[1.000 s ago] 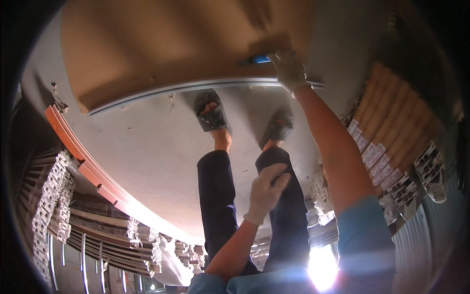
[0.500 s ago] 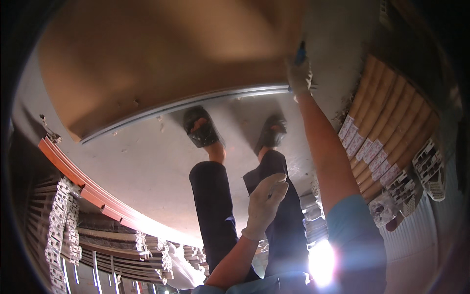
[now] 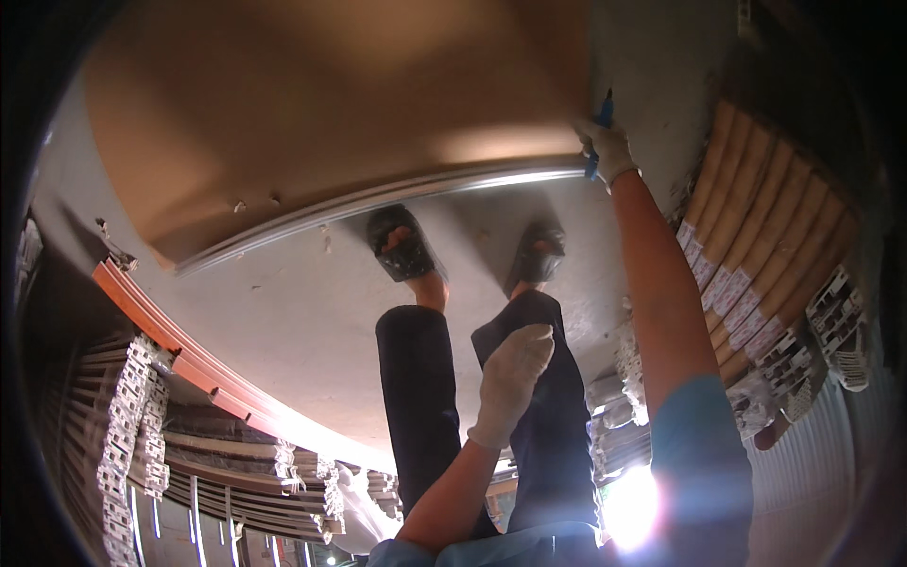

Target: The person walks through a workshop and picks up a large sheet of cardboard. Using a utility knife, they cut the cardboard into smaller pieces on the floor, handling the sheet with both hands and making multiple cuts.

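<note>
My right hand (image 3: 612,153), in a pale work glove, reaches far forward and grips a slim blue tool (image 3: 605,113) with a dark tip; its exact kind is unclear. That hand is at the right end of a long silvery metal strip (image 3: 378,204). The strip runs along the near edge of a large brown cardboard sheet (image 3: 331,104) on the floor. Close to my right knee, my left hand (image 3: 512,383), gloved too, is raised with its fingers curled closed. Whether anything small is inside it is hidden.
My sandalled feet stand on the grey floor (image 3: 312,321), just short of the strip. Long brown cartons (image 3: 756,208) are stacked at the right. Orange-red lengths (image 3: 189,364) lie at the left, near racks of pale profiles (image 3: 132,425). Bright light glares at the lower right.
My right hand has shifted slightly right and nearer, turning with the blue tool. My left hand stays by the knee with its fingers curled. The whole view has drifted a little.
</note>
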### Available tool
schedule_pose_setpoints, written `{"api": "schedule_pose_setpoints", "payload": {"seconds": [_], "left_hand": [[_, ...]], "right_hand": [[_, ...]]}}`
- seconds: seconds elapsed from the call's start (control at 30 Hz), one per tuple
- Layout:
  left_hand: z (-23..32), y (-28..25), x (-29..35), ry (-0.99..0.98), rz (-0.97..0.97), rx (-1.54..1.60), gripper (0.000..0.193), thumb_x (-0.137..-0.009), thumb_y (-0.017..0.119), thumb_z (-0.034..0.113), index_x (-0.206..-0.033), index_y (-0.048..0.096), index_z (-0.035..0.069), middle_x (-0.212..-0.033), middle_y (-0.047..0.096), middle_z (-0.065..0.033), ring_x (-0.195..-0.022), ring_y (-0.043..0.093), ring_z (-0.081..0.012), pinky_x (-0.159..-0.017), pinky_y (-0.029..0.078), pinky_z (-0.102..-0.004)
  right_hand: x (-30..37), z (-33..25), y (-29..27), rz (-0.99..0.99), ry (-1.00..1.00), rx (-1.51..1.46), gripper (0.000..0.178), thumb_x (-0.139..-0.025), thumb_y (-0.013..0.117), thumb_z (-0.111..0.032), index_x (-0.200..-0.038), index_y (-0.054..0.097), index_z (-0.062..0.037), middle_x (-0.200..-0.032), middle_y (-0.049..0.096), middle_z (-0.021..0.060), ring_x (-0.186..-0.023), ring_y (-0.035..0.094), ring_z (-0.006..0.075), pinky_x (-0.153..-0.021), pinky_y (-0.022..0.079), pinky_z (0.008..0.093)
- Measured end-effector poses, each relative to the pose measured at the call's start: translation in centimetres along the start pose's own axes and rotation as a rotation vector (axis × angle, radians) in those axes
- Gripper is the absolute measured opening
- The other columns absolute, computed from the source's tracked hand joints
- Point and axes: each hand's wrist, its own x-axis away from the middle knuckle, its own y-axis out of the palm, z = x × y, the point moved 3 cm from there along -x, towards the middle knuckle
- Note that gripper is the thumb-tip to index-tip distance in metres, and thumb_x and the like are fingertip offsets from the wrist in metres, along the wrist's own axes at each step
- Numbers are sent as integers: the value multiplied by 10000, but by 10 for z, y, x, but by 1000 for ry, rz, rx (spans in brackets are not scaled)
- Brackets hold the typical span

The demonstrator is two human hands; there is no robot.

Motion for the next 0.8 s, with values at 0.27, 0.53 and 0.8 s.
{"api": "schedule_pose_setpoints", "payload": {"seconds": [0.27,0.53,0.8], "left_hand": [[-34,-32,-7,22,34,193,368,-940,547,284,-1184,552,10,-1109,589,-105,-1019,569,-179,-897,464,-309],[81,-82,39,316,8,1190,606,-900,522,471,-1312,384,49,-1315,425,-152,-1240,377,-329,-1024,321,-499],[151,-93,203,584,-22,1107,466,-893,551,441,-1222,541,112,-1226,562,-84,-1125,517,-284,-935,446,-476]], "right_hand": [[119,-153,-35,-57,-186,-24,171,-795,692,-215,-819,581,-86,-624,505,-38,-502,405,43,-467,331,219],[306,-304,-75,-121,-288,65,133,-821,650,-202,-781,557,-116,-616,490,-58,-505,387,11,-454,294,184],[450,-311,-136,-119,-332,-137,142,-823,622,-61,-909,509,-52,-627,510,1,-496,483,76,-396,343,213]]}}
